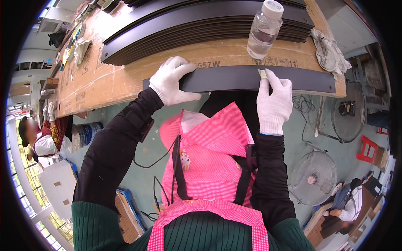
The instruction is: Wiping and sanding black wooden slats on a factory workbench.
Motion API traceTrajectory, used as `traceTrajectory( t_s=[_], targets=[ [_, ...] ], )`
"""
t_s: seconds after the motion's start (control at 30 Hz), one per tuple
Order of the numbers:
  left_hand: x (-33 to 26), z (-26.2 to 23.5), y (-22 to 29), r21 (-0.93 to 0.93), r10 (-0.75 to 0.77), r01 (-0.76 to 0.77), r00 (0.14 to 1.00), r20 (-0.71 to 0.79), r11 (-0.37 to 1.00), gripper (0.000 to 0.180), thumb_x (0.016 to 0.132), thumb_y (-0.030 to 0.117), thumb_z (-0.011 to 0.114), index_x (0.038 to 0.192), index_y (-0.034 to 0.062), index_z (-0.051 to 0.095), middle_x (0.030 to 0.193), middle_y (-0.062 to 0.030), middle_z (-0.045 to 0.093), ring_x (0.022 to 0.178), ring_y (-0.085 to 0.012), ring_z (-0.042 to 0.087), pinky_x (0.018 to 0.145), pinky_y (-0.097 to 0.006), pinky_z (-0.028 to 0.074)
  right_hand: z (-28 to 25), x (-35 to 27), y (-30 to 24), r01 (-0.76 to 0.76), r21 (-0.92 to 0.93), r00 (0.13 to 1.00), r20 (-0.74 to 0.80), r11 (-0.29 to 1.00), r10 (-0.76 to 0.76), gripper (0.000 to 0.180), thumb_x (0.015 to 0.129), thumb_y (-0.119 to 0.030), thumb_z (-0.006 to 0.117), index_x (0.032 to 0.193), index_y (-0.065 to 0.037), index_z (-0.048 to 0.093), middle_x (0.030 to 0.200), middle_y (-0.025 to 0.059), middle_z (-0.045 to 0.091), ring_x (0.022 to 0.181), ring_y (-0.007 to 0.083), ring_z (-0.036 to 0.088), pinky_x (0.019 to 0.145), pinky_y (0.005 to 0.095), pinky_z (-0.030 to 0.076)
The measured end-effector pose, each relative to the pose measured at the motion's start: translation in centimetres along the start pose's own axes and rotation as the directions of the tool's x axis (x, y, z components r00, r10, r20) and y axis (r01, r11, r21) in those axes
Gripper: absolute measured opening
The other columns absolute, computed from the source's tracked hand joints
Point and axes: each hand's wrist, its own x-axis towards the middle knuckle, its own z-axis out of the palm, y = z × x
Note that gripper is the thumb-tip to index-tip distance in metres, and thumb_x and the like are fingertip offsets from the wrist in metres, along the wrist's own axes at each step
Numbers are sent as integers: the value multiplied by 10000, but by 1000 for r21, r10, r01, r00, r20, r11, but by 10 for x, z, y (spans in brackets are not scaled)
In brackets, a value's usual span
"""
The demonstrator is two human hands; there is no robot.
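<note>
A long, flat dark grey panel [228, 79] lies along the near edge of the cardboard-covered table, crosswise in front of me. My left hand [173, 81], in a white glove, grips its left part, with fingers over the far edge and thumb at the near edge. Toward the right, my right hand [274, 102], also gloved, pinches a small pale piece [262, 74] against the panel's top face; whether it is cloth or something stiffer I cannot tell. Just beyond the panel stands a clear bottle [264, 35] with a white cap, partly filled with clear liquid.
Stacked dark panels [180, 39] fill the table's far side on brown cardboard [100, 90]. A crumpled pale cloth [330, 52] lies at the right edge. Fans [314, 178] and cables [305, 104] occupy the floor at right. Other people [48, 138] work at left and lower right.
</note>
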Motion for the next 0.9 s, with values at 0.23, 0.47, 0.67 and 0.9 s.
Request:
traceTrajectory(
  t_s=[0.23, 0.47, 0.67, 0.9],
  targets=[
    [0, -1, 3, -8, -25, 25, 1000, -6, 1000, 734, 637, 325, 930, 1267, 35, 691, 1172, -165, 647, 1128, -375, 630, 991, -467, 531, 9, -11, -19, 61, 17, 998, 4, 998, -62, 235, 939, -253, 757, 1172, -243, 790, 1003, 59, 635, 817, 291, 701, 718, 431, 580],
    [-1, 1, 5, -7, -78, 78, 997, 18, 997, 741, 632, 343, 923, 1273, 47, 700, 1182, -160, 646, 1180, -374, 618, 1032, -473, 515, 28, -31, -65, 141, -40, 985, 108, 989, -136, 171, 939, -281, 741, 1110, -264, 742, 976, 45, 634, 744, 291, 719, 625, 437, 582],
    [0, -1, 6, -26, -100, 100, 995, 22, 995, 744, 630, 357, 925, 1270, 52, 702, 1189, -157, 646, 1183, -376, 615, 1047, -471, 507, 26, -24, -56, 164, -21, 984, 70, 986, -162, 189, 940, -275, 738, 1128, -254, 746, 953, 51, 632, 750, 294, 712, 625, 436, 575],
    [-1, 0, 6, -32, -111, 112, 993, 28, 993, 750, 636, 377, 922, 1273, 49, 701, 1198, -162, 642, 1186, -377, 613, 1051, -468, 505, 24, -22, -51, 168, -30, 982, 89, 985, -165, 184, 936, -287, 741, 1118, -258, 749, 949, 43, 632, 746, 286, 706, 632, 434, 576]
  ],
)
